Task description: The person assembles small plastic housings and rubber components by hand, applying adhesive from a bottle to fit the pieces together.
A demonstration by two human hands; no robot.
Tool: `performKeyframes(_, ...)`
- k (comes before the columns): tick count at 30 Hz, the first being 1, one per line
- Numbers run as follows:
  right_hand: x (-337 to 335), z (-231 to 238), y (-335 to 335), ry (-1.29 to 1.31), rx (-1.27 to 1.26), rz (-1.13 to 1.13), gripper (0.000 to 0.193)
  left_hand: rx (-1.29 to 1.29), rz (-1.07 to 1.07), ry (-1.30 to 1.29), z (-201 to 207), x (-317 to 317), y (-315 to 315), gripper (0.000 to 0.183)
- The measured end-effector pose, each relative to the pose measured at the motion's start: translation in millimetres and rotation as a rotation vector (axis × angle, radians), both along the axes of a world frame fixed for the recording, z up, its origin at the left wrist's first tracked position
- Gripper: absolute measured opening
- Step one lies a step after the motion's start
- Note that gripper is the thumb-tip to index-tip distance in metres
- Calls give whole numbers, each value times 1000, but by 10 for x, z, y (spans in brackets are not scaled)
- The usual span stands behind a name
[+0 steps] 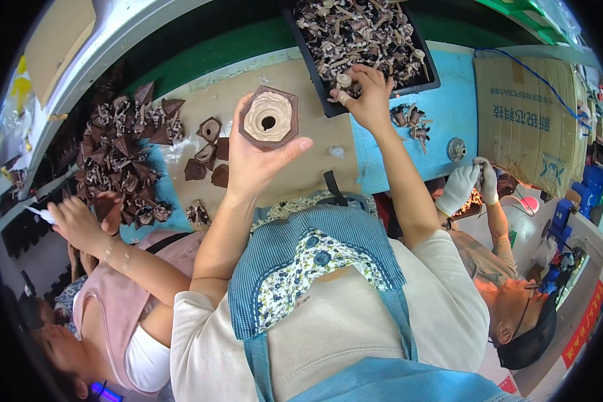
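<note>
My left hand (261, 157) grips a brown faceted cup-shaped piece (287, 134) from below. Its wide end faces up, showing a beige ridged inside with a dark hole in the middle. At the near edge of a black tray (317, 84), my right hand (370, 97) has thumb and fingers around a small beige-topped figure (344, 80); the rest of that figure is hidden. The tray is heaped with similar beige and dark figures (362, 37). Left of my left hand, several brown faceted pieces (209, 128) lie on the brown board (281, 80).
A big pile of brown pieces and figures (124, 147) covers the table's left side. Loose figures (419, 127) and a metal disc (456, 149) lie on the blue mat (375, 161). A cardboard box (522, 120) stands right. Co-workers' hands (80, 224) and gloved hands (459, 191) work either side.
</note>
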State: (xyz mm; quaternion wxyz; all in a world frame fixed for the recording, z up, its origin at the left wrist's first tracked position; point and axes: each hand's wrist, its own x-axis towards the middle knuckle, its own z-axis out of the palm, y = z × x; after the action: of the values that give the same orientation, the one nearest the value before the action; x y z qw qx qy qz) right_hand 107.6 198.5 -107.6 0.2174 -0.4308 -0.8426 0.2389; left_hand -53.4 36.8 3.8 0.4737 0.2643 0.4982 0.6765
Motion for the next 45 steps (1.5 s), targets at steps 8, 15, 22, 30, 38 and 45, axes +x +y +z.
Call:
performKeyframes(8,-22,685,-173,212,307,34,39,-73,39,322,84,144,200,62)
performKeyframes(15,-33,515,-12,78,360,10,40,-44,94,402,53,198,302,61)
performKeyframes(22,-19,1095,-389,224,211,275,45,144,25,393,78,207,328,56)
performKeyframes(30,165,1429,-523,980,-817,308,55,278,-181,395,284,7,65,55)
performKeyframes(38,158,1401,-768,882,-1927,222,39,365,-248,117,313,97,-69,47)
performKeyframes(45,-73,1454,-1069,1009,-636,169,55,154,173,-297,451,461,-7,39)
